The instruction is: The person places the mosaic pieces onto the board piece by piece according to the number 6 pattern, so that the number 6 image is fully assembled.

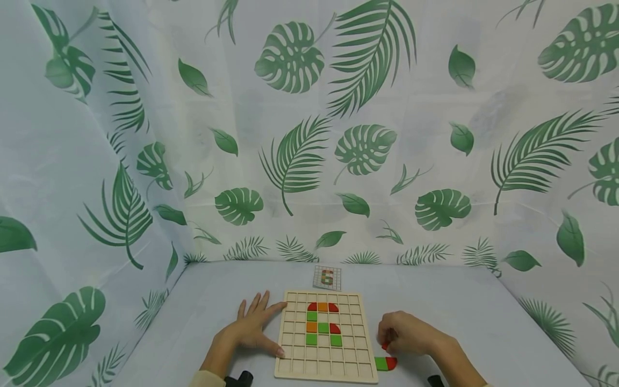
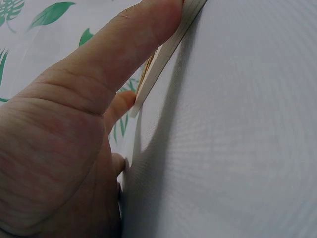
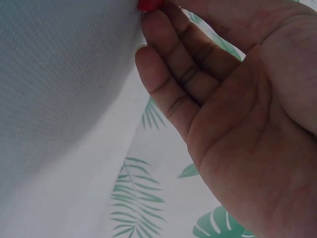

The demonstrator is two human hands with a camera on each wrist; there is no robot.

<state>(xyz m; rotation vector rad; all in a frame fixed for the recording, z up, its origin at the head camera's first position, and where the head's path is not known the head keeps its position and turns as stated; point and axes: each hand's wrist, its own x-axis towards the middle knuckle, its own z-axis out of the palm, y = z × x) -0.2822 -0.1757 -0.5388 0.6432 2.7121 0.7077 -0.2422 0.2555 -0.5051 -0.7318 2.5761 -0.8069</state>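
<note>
A wooden grid board (image 1: 295, 368) lies on the table, with red, orange and green tiles set in its upper middle squares. My left hand (image 1: 251, 328) is spread at the board's left edge, its thumb and index fingertip touching the rim. In the left wrist view the thumb (image 2: 143, 29) presses on the side of the board (image 2: 161, 64). To the right of the board, my right hand (image 1: 411, 333) has its fingers bent down and pinches a small red tile (image 3: 150, 4) at the fingertips. Most of that tile is hidden by the fingers.
By the board's lower right edge lie a green tile (image 1: 381, 364) and a red tile with a rounded corner (image 1: 391, 364), side by side. Behind the board is a small card (image 1: 327, 278) printed with a coloured grid pattern. Leaf-printed cloth (image 1: 309, 226) stands behind the table.
</note>
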